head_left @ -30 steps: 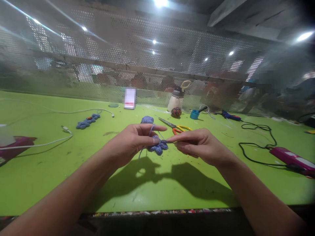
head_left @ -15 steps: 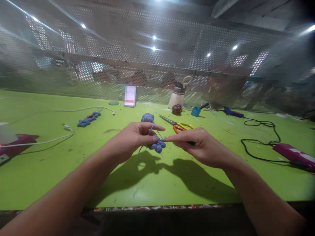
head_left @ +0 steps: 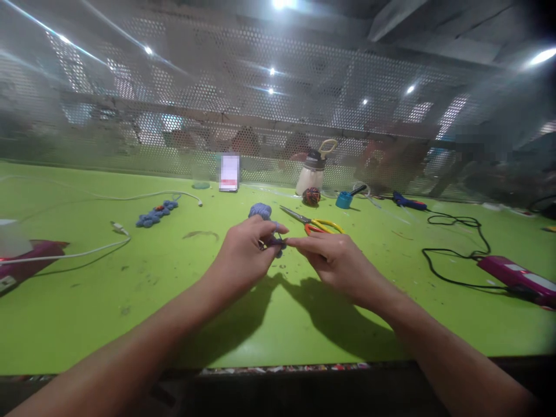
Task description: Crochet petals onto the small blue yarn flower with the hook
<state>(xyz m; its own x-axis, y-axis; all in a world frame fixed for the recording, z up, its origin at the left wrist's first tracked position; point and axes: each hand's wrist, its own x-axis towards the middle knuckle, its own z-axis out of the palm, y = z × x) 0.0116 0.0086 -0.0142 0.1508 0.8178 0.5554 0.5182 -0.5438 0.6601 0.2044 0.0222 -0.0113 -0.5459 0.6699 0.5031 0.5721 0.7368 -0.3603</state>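
My left hand (head_left: 247, 246) pinches a small blue-purple crochet piece (head_left: 280, 252), now mostly hidden behind the thumb and fingers. A strand of the same yarn runs over the left fingers. My right hand (head_left: 336, 260) is closed around a crochet hook, whose thin tip reaches the piece at the left fingertips; its handle is covered by the hand. Just beyond the left hand lies a blue-purple yarn ball (head_left: 260, 211). Scissors (head_left: 315, 223) with red and yellow handles lie behind the right hand, blades partly spread. Further left rests a finished-looking blue crochet strip (head_left: 156, 214) with an orange spot.
At the back of the green table (head_left: 130, 313) stand a phone (head_left: 229, 172), a bottle (head_left: 310, 175), a dark multicoloured yarn ball (head_left: 311, 197) and a blue pot (head_left: 344, 200). A blue glue gun (head_left: 408, 201) and purple power strip (head_left: 516, 278) with black cord lie right. White cables cross the left.
My left hand has turned over, so its back faces up more and the crochet piece shows less. Both hands stay close together, and the right one has tilted slightly.
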